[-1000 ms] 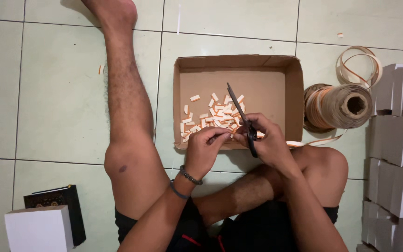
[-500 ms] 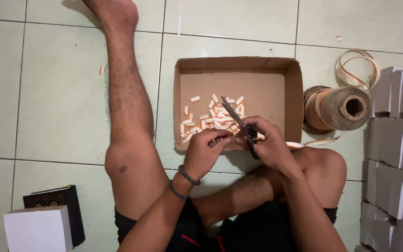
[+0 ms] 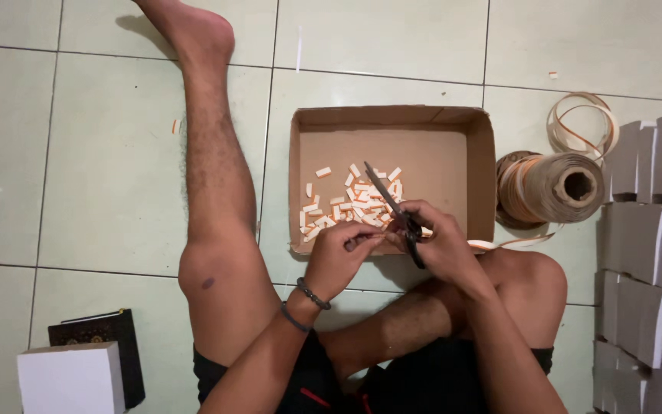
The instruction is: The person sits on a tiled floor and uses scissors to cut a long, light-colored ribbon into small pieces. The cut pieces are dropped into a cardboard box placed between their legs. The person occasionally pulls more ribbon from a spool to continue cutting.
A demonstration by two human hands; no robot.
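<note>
I sit on a tiled floor with a shallow cardboard box in front of me. Several small cut pieces of pale strip lie in its near left part. My right hand grips black scissors, their blades pointing up and left over the pieces. My left hand pinches the end of a thin tan strip just left of the scissors, at the box's near edge. The strip runs right, behind my right hand, toward a roll.
A roll of tan strip lies right of the box, with a loose coil behind it. Stacked white boxes line the right edge. A white box and a dark book lie at the near left. My left leg stretches out beside the box.
The scissor blades have swung from pointing nearly straight up to slanting up-left over the pieces. My left hand stays at the strip's end by the box edge.
</note>
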